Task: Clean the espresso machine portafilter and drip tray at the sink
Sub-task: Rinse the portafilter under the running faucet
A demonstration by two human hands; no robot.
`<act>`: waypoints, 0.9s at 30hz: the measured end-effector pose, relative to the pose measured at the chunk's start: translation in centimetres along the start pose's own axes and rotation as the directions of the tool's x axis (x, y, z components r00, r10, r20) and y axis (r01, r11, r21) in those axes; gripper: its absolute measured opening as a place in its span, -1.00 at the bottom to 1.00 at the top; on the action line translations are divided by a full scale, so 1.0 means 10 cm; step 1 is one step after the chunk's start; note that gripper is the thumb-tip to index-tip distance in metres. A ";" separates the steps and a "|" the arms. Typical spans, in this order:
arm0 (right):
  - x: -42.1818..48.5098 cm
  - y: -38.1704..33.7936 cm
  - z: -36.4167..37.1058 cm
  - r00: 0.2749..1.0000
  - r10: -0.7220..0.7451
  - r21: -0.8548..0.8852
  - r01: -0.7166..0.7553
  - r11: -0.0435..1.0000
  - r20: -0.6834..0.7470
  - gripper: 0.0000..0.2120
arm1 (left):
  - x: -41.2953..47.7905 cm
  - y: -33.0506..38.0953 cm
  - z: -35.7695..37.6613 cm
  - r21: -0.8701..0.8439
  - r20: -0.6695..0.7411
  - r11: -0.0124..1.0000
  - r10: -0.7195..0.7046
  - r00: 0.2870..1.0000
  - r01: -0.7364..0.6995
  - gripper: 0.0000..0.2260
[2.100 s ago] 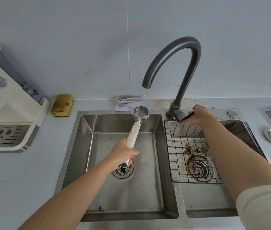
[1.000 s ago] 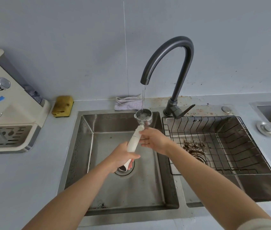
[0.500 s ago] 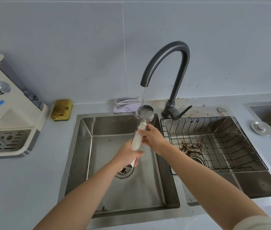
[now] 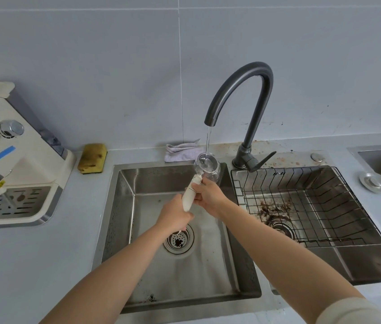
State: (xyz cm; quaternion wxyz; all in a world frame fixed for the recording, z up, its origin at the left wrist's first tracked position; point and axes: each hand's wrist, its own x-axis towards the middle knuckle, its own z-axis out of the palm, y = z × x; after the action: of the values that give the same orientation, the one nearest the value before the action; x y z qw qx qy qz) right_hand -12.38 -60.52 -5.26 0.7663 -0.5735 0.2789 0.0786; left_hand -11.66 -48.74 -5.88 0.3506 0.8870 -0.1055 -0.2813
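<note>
head camera looks down on our two bare arms reaching out in front of the faucet (image 4: 258, 113). we hold the portafilter (image 4: 189, 196) straight under the faucet's spout with its round metal basket facing up, and a thin stream of water (image 4: 208, 141) falls from the spout into the basket. our left hand (image 4: 175, 215) is wrapped round the lower end of the white handle, fingers curled on it. our right hand (image 4: 208, 195) grips the same handle higher up, nearer the faucet, fingers curled round it just below the basket's neck. both hands are over the left basin (image 4: 208, 272), in front of the faucet and a little left of its base. the basin's drain strainer (image 4: 179, 239) shows dark grounds just below our left hand. right of the faucet's base a black wire rack (image 4: 301, 206) sits in the other basin, with brown coffee grounds (image 4: 275, 210) spread beneath it round that drain. just left of the spout, against the wall, lies a crumpled cloth (image 4: 180, 152), and farther left a stained yellow sponge (image 4: 93, 157). well to the left of the faucet stands the cream espresso machine (image 4: 21, 164), and the drip tray (image 4: 14, 202) sits in its base, apart from both hands.
</note>
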 end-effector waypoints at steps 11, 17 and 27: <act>-0.03 0.06 0.05 0.991 0.130 -0.055 -0.131 0.990 -0.027 -0.81 | -0.04 0.00 -0.18 -0.238 0.301 0.958 -0.084 0.950 0.161 -0.88; -0.03 0.04 0.01 0.982 0.158 -0.131 -0.170 0.977 -0.103 -0.82 | -0.05 0.01 -0.19 -0.408 0.422 0.871 -0.087 0.903 0.274 -0.93; -0.13 0.03 -0.11 0.975 -0.010 -0.330 -0.066 0.942 -0.223 -0.65 | -0.11 -0.03 0.14 -0.658 0.493 0.666 0.028 0.870 0.351 -0.83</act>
State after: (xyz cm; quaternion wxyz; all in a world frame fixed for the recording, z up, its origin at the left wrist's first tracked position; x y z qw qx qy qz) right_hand -13.94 -61.19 -5.06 0.6203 -0.6967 0.3531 0.0717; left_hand -13.39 -48.86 -6.42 0.6110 0.5849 0.0170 -0.5332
